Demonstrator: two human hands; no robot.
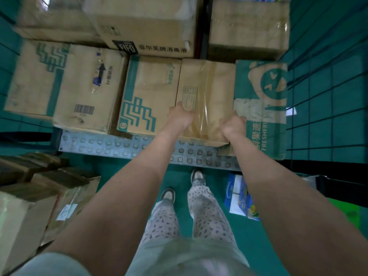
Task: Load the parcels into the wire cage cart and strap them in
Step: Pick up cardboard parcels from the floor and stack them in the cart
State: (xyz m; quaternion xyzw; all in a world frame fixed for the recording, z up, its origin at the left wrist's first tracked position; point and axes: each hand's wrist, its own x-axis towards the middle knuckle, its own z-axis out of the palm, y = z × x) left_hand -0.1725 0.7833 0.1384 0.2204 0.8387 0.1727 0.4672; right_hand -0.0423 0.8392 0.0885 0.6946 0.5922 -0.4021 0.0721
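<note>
Both hands are clamped on the taped box [207, 90]: L hand [180, 116] grips its L side, R hand [234, 124] its R side, fingers curled. The box sits in the cart [322, 92], front row, on the studded deck [111, 145], btwn a teal-print box [147, 90] and a fruit box [264, 108], touching both. More boxes [143, 26] are stacked behind it.
</note>
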